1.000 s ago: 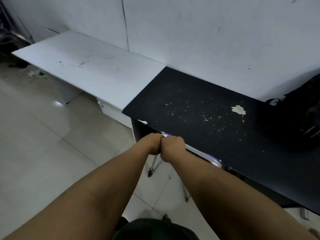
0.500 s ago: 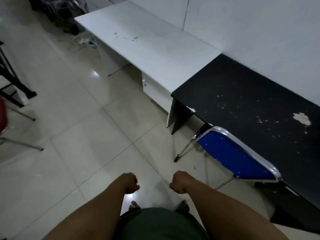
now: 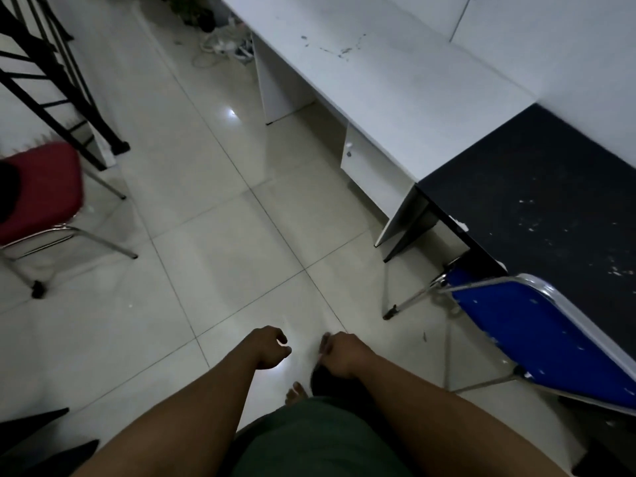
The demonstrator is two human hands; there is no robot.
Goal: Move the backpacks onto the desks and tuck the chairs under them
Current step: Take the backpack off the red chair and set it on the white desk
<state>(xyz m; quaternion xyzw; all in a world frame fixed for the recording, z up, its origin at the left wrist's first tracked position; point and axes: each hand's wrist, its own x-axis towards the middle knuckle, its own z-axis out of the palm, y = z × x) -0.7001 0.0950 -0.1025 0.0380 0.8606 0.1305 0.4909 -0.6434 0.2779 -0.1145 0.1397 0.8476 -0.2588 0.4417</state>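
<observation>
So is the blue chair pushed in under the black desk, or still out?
Pushed in. The blue chair has its backrest right at the black desk edge and its seat hidden beneath; only the backrest and rear legs show.

Blue chair [image 3: 537, 342]: seat hidden under the black bench [image 3: 550, 208], backrest cut by the right edge. Red chair [image 3: 38, 191]: blurred, cropped at the left edge, with an unidentifiable dark shape on it. White bench [image 3: 378, 80]: far end out of frame. Cables [image 3: 220, 46] beside it: too small to resolve.
</observation>
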